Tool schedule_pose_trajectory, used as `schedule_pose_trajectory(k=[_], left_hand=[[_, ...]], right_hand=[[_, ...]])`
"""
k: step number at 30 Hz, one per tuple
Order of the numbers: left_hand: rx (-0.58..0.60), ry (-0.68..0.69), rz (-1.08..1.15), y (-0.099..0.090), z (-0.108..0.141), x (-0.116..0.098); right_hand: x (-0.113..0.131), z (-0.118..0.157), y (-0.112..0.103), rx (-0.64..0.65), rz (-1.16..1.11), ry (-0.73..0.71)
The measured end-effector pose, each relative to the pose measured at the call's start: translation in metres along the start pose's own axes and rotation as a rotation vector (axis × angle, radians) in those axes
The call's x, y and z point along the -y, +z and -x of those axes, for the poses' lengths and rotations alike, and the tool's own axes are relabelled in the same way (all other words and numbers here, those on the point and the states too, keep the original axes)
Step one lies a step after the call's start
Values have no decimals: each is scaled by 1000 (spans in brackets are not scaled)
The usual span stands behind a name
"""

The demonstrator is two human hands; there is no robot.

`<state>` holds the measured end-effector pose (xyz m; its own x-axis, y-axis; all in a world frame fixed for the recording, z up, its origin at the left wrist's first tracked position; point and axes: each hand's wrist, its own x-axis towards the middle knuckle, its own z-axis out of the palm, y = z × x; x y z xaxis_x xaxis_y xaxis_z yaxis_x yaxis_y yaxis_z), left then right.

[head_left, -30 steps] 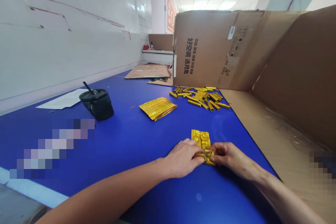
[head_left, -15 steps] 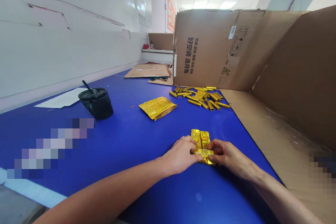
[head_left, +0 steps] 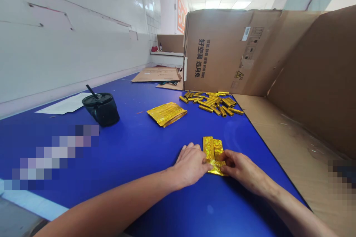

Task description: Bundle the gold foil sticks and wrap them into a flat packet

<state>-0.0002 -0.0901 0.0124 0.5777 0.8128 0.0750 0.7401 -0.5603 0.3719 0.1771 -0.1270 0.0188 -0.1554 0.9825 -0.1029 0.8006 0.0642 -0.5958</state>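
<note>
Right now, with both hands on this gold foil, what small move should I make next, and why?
Probably press the folded flap of the gold foil packet flat with your right hand: it looks crumpled, while your left hand already braces it.

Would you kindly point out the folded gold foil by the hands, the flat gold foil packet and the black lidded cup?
Folded gold foil point(head_left: 208, 148): head view, upper left strip.
Flat gold foil packet point(head_left: 166, 114): head view, middle of its face.
Black lidded cup point(head_left: 102, 115): head view, body below the lid.

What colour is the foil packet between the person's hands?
The foil packet is shiny gold; it shows best in the head view.
</note>
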Motion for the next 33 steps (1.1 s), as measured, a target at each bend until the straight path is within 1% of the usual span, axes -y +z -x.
schedule_pose_trajectory(k=[8,15,22,25,29,31,33], left_hand=[[26,18,-88,-5,0,-4],[14,37,-143,-5,3,-5],[7,53,-172,-5,5,-6],[23,57,-180,-7,5,-7],[59,46,-213,-11,5,-7],[31,40,-248,-12,6,-8],[-34,62,-299,-11,8,-9]], right_hand=[[12,4,-1,-6,132,15],[10,6,1,-33,177,-14],[1,6,1,10,221,-9],[0,7,0,17,245,-4],[5,8,-2,29,271,-8],[7,9,-2,26,293,-6],[8,9,-2,22,318,-5]])
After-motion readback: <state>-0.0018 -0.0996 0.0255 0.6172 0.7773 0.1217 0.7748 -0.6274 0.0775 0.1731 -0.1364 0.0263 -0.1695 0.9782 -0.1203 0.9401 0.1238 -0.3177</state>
